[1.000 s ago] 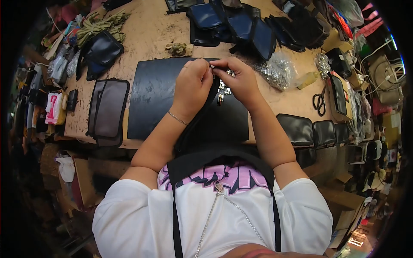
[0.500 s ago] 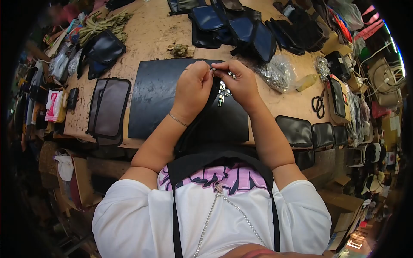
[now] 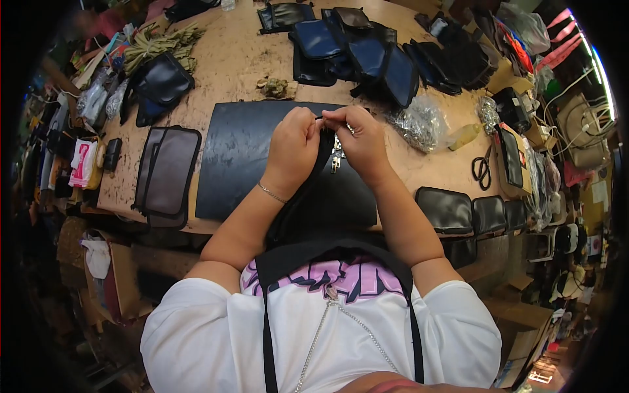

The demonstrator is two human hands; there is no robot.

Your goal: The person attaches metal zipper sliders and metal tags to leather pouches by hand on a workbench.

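Note:
My left hand [image 3: 293,149] is closed around the upper end of a long black strip that looks like zipper tape [image 3: 319,164]. Against it, my right hand [image 3: 359,141] pinches the tip of the strip with thumb and forefinger. Whatever small piece sits between the fingertips is hidden. From my hands the strip hangs down toward my lap. Just below my right hand, several small shiny metal pieces, which look like zipper sliders [image 3: 337,161], lie on a black mat [image 3: 239,154].
Flat dark pouch panels [image 3: 167,170] lie left of the mat. Blue and black pouches [image 3: 367,49] are heaped at the back. A clear bag of metal parts [image 3: 419,124], scissors [image 3: 481,171] and black padded cases [image 3: 445,211] are on the right. Dried leaf-like strips [image 3: 160,49] lie at far left.
The view has tilted slightly, so the table appears a little lower. Both hands keep their grip at the strip's end, with only small finger movement.

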